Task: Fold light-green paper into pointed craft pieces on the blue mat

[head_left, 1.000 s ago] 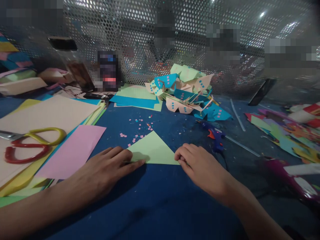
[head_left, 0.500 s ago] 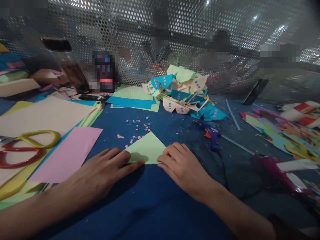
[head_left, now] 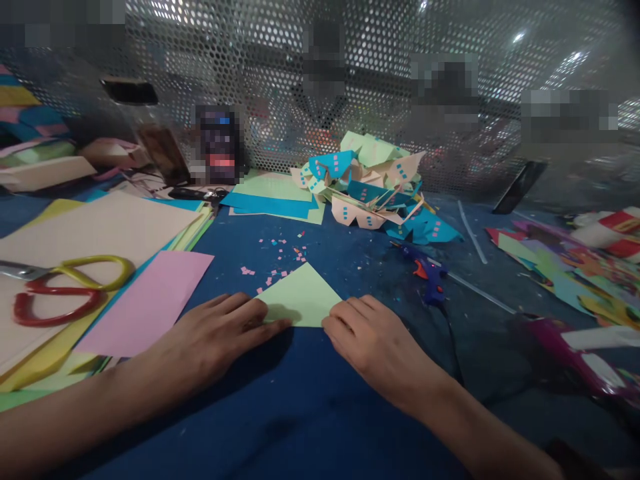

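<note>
A light green sheet of paper [head_left: 306,293], folded into a triangle, lies on the blue table with its point away from me and its long edge toward me. My left hand [head_left: 225,330] grips its left corner, the thumb stretched along the long edge. At the opposite corner, the bent fingers of my right hand [head_left: 367,333] close over the paper. Both outer corners are hidden under my fingers. Tiny pink and blue paper bits [head_left: 283,257] are scattered just beyond the triangle.
Left are scissors [head_left: 75,287], a pink sheet [head_left: 150,303] and stacked coloured paper [head_left: 100,217]. Behind, folded paper pieces [head_left: 370,183] pile up before a perforated metal panel [head_left: 270,73]. A blue glue gun [head_left: 430,277] and a magenta glue gun [head_left: 570,353] lie right.
The view has shifted slightly, so most things sit farther right in it. My right hand has slid a little outward and toward me along the paper, uncovering more of its right slope.
</note>
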A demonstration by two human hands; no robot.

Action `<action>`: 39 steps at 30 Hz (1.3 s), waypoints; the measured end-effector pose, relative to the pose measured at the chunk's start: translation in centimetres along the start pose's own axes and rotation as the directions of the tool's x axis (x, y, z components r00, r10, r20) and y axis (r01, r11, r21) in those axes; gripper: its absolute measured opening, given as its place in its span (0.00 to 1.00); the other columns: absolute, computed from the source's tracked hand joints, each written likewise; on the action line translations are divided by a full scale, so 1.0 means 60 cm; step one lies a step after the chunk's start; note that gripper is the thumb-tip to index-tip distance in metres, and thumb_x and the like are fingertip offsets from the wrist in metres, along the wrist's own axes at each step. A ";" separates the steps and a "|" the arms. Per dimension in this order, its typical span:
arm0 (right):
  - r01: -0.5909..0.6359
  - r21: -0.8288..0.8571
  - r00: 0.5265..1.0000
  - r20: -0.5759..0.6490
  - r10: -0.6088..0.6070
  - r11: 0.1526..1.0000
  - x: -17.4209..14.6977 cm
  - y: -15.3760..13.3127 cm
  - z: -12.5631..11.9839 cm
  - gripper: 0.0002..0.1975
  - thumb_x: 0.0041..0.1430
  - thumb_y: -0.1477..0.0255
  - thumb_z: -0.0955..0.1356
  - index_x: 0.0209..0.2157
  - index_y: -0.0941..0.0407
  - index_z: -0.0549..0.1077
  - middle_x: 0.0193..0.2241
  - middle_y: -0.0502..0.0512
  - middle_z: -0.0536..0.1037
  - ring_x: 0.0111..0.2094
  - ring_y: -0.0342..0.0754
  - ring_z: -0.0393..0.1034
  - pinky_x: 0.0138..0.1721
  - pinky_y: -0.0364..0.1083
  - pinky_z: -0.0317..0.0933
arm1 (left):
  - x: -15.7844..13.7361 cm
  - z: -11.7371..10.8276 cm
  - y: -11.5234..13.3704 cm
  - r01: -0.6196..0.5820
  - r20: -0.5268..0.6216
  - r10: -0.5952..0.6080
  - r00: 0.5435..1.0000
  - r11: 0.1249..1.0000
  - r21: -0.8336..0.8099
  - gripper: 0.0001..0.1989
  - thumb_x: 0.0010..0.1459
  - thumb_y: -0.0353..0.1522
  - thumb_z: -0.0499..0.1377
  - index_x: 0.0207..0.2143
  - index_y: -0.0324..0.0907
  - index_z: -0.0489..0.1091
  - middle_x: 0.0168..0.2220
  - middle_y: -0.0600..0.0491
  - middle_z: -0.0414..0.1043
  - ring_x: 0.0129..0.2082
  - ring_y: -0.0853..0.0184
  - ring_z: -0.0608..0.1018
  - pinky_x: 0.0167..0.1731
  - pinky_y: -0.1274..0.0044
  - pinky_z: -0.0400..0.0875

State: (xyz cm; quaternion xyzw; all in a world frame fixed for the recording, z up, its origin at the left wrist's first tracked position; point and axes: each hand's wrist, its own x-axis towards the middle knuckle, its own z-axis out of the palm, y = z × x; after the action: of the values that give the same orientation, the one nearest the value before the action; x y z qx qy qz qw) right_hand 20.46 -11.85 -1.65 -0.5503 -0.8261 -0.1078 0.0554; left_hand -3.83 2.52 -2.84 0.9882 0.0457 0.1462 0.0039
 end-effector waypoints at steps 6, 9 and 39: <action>-0.006 -0.048 1.000 -0.018 0.005 0.999 0.000 -0.006 -0.001 0.08 0.61 0.83 0.64 0.33 0.57 0.70 0.30 0.54 0.72 0.31 0.49 0.62 0.34 0.49 0.50 | 0.000 -0.008 -0.002 -0.037 0.057 0.036 0.998 0.999 0.012 0.23 0.64 0.21 0.46 0.58 0.44 0.66 0.41 0.48 0.73 0.35 0.62 0.73 0.35 0.71 0.70; -0.020 -0.048 0.999 -0.029 0.019 0.999 0.000 -0.006 0.003 0.08 0.61 0.83 0.64 0.33 0.57 0.70 0.30 0.54 0.72 0.31 0.49 0.62 0.33 0.49 0.50 | -0.002 -0.007 -0.004 -0.023 0.009 0.023 1.000 1.000 -0.002 0.21 0.66 0.22 0.46 0.56 0.43 0.67 0.40 0.49 0.74 0.35 0.63 0.74 0.36 0.72 0.70; -0.088 0.131 0.996 -0.001 0.089 0.988 0.007 -0.007 0.009 0.07 0.68 0.74 0.62 0.35 0.56 0.70 0.33 0.54 0.72 0.35 0.50 0.64 0.36 0.50 0.51 | 0.018 0.003 0.000 0.071 -0.103 -0.084 0.991 0.989 -0.131 0.09 0.67 0.27 0.51 0.34 0.39 0.69 0.31 0.52 0.70 0.32 0.68 0.72 0.33 0.76 0.69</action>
State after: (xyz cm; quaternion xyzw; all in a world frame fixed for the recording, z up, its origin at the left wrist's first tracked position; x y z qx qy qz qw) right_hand 19.94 -11.51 -2.11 -0.5812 -0.8060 -0.0529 0.0988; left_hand -2.74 2.60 -2.69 0.9740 0.0749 0.2019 0.0698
